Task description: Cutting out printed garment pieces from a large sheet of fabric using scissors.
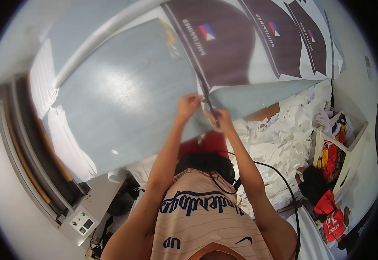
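My right hand [222, 119] is closed around a pair of dark scissors [206, 93], whose long blades point away from me at the near left corner of a printed sheet [230, 60]. The sheet carries a dark brown panel with a small flag emblem and white margins. Just left of the blades, my left hand [190, 105] pinches a narrow white edge strip [200, 89] of that sheet. Slight blur hides where blade and paper meet.
Sheets lie on a blue-grey table [115, 99], with more dark panels [273, 37] to the right and a long white roll [93, 41] at far left. White paper scraps [271, 147] heap beside the table. A machine with rollers [35, 147] stands left; a bin of colourful cloth [332, 156] stands right.
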Demonstrator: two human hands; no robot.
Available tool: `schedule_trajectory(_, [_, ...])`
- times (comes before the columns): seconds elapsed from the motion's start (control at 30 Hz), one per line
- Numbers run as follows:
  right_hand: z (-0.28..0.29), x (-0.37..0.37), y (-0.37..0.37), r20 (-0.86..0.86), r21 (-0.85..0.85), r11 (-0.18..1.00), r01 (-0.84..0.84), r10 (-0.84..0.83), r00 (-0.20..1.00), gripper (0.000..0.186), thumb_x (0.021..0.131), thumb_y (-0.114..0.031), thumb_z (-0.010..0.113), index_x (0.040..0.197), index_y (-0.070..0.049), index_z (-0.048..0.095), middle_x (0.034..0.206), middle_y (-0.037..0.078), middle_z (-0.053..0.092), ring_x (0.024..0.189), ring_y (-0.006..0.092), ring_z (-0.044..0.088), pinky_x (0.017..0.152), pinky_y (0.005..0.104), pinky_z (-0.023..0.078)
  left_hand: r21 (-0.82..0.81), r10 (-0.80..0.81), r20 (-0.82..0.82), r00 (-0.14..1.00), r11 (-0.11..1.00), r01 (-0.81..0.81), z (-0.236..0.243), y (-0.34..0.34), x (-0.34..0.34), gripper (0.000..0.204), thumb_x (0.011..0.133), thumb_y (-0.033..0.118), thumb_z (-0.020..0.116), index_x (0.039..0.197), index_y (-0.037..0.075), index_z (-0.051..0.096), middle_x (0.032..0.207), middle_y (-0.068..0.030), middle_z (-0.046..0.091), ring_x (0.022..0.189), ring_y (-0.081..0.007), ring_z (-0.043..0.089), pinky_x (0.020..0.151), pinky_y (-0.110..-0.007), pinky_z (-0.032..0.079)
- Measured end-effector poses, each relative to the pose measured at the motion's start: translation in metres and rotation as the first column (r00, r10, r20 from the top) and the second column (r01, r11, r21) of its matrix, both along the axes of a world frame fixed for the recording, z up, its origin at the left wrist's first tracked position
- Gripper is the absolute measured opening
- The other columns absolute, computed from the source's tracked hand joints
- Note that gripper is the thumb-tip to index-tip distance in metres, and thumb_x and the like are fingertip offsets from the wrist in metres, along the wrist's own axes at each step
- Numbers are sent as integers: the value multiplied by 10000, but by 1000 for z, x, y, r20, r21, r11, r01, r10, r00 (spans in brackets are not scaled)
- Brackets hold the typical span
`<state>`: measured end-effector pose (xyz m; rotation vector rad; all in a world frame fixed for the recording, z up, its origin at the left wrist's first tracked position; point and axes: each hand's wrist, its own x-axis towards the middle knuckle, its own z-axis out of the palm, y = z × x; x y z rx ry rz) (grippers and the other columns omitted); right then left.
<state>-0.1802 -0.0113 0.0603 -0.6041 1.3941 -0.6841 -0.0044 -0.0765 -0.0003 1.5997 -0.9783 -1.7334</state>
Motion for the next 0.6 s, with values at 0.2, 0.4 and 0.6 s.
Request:
schedule_trajectory(0.2, [6,32,-61,-17,-83,996,-45,43,999,518,823,-460,840,598,-84,562,520,-4,512,412,94,483,405,286,351,-151,-80,130,988,984,99,-7,17,20,185,918,137,701,990,-27,748,807,-122,751,718,-128,670,663,-315,537])
schedule_trajectory(0.4, [-28,-5,-53,-166,-327,945,-15,-42,985,497,827,-417,849,610,-62,577,531,4,504,455,87,447,428,290,335,-207,-403,447,799,822,530,7,22,13,179,869,151,737,984,14,742,808,-126,711,676,-190,649,659,-335,525])
schedule_trajectory(0.6, [102,-82,30,-77,-124,956,265,-275,958,352,889,-301,801,719,-35,644,555,0,528,437,94,470,415,294,323,-537,38,518,854,792,290,103,-1,-51,436,893,235,758,1253,24,632,1060,-175,675,773,-257,674,685,-388,542])
